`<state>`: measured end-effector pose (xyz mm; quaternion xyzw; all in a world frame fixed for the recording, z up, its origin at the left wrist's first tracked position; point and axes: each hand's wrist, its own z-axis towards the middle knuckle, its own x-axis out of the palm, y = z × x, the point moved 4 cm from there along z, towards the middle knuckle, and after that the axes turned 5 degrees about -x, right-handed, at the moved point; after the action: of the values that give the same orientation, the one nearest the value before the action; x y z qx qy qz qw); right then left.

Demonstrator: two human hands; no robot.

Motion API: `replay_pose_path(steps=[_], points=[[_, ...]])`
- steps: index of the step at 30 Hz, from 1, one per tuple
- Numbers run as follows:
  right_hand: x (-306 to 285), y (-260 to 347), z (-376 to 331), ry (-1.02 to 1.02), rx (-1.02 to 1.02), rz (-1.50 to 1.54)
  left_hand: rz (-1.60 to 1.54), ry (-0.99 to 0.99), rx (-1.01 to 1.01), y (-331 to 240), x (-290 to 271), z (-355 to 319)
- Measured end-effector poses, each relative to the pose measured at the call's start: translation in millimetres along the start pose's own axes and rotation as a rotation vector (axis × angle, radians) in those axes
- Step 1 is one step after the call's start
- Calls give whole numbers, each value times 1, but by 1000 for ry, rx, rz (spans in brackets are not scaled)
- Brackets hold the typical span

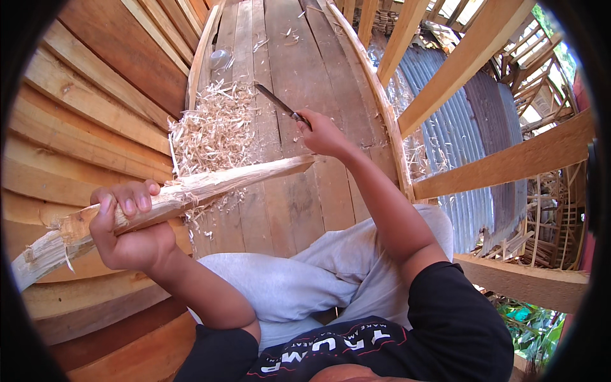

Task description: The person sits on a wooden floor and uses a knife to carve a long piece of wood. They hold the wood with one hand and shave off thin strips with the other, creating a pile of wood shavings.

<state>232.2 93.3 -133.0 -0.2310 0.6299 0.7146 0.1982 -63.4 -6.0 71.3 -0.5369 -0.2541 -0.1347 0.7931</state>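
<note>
A long, rough-hewn piece of wood (235, 181) slants across the view from the lower left toward the middle. My left hand (130, 223) is wrapped round its thicker part, fingers over the top. The far end tapers and lies over the floorboards. Beyond that tip, my right hand (323, 132) grips the handle of a knife (275, 99). Its long dark blade points up and to the left, apart from the wood.
Curled wood shavings (213, 130) are heaped on the plank floor (289, 207). A clear round object (219, 60) lies beyond them. A board wall (89, 134) closes the left side. Wooden rails (509, 159) stand at the right, with corrugated metal sheets (445, 127) past them.
</note>
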Motion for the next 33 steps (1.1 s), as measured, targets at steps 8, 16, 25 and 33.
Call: replay_pose_path(steps=[8, 16, 25, 33], points=[[-39, -67, -38, -44, 683, -289, 9, -8, -12, 1, -2, 4], [30, -89, -40, 105, 249, -549, -5, 30, -45, -15, 0, 1], [30, -61, -54, -121, 216, -511, -28, 66, -60, -35, -7, -4], [70, -41, -69, 275, -140, -253, -14, 8, -42, -43, -4, -7]])
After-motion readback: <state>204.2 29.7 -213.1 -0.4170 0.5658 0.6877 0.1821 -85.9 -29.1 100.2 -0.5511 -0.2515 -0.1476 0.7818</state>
